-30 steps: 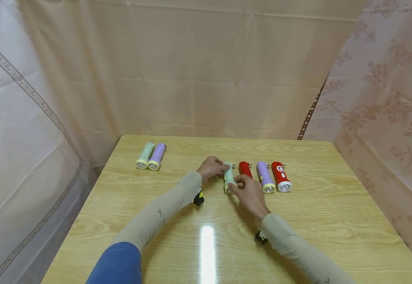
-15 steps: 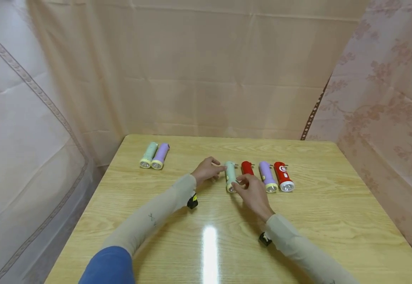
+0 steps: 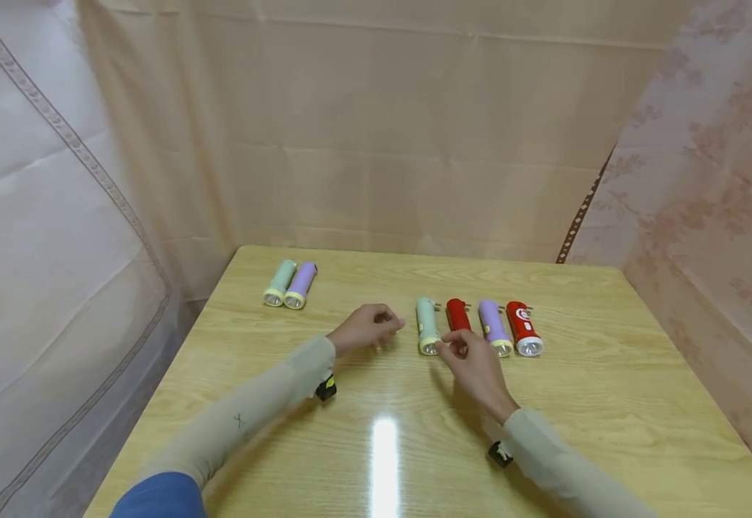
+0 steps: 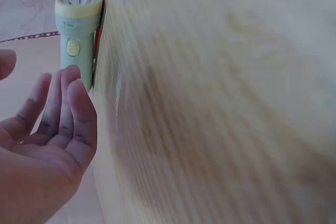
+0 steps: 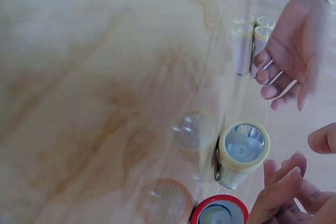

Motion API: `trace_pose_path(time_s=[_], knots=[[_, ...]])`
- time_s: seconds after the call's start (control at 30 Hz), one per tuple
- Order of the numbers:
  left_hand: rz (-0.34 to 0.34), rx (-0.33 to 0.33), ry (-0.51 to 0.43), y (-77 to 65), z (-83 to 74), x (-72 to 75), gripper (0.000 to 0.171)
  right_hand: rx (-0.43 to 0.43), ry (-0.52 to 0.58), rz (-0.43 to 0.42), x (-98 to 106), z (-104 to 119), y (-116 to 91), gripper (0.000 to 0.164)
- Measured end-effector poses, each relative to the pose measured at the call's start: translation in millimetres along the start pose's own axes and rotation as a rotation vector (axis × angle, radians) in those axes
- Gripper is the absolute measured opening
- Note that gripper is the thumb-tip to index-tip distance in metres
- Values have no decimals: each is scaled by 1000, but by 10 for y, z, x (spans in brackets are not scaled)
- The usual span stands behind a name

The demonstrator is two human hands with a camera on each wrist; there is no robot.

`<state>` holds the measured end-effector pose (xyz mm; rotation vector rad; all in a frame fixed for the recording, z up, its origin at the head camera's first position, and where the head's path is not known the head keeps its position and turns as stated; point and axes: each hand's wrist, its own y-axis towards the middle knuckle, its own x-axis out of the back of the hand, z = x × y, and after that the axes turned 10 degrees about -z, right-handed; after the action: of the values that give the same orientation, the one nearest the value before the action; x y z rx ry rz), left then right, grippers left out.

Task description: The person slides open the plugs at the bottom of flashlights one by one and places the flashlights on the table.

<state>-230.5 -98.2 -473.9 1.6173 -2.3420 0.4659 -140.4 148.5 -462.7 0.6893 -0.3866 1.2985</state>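
Observation:
A mint-green flashlight (image 3: 427, 324) with a pale yellow head lies at the left end of a row, its lens toward me. My left hand (image 3: 364, 327) hovers to its left, fingers loosely bent and holding nothing. In the right wrist view, my right hand (image 5: 286, 198) is beside the mint flashlight's head, with a gap between the fingers and it. Right of the mint one lie a red flashlight (image 3: 458, 314), partly hidden by my right hand, a purple flashlight (image 3: 492, 320) and a red-and-white flashlight (image 3: 523, 327). Metal prongs stick out near their tails.
At the table's back left, another mint flashlight (image 3: 281, 280) and another purple flashlight (image 3: 302, 283) lie side by side. The wooden table (image 3: 285, 432) has a bright light reflection near its front. Curtains (image 3: 382, 129) hang behind it and along both sides.
My left hand has let go of the mint flashlight's tail and drawn back to the left. My right hand has come off its head slightly. The head view has shifted a little.

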Motion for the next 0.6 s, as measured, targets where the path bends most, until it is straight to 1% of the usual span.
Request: trace_pose_path(time_s=[0.1,0.27,0.33,0.47,0.6], knots=[[36,-21,0,-88,13,31,33,-4,6,23,26,-1,-56,19],[77,-51,-8,-285,58,88,32,-29,2,109,38,5,-134,17],[91,-65,-17,-363,74,104,32,-30,-9,131,39,11,-161,16],[105,-84,-23,-458,112,123,30,-25,-12,160,39,19,-205,13],[105,-97,-5,-531,107,131,27,-48,-9,186,32,23,-235,13]])
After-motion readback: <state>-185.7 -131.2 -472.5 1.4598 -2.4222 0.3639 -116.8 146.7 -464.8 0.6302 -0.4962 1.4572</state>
